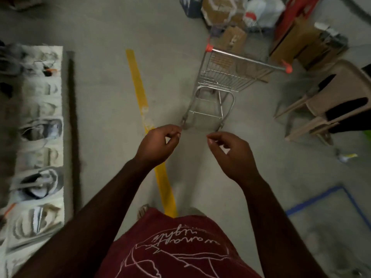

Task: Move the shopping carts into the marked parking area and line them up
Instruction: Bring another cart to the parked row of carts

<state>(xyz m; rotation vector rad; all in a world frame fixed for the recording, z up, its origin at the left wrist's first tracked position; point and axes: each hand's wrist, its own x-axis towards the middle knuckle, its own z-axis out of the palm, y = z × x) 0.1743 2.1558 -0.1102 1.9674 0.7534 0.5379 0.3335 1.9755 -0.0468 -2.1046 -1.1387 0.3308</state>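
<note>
Reaching for the cart [224, 81], standing right of the yellow line [140, 91], I am holding both hands, left [158, 143] and right [232, 155], loosely curled and empty; a one-sided grab could be swinging it into the boxes [297, 43].

We see a grey concrete floor [104, 33] carrying a yellow tape line [138, 85], a blue tape outline [321, 199], a wire shopping cart [222, 81], cardboard boxes [234, 39] and a beige plastic chair [329, 101] — all standing directly on it.

Motion blur smears the bags [38, 149] at left. The chair [329, 109] runs past the right edge. Far clutter [251, 15] is cut off.
</note>
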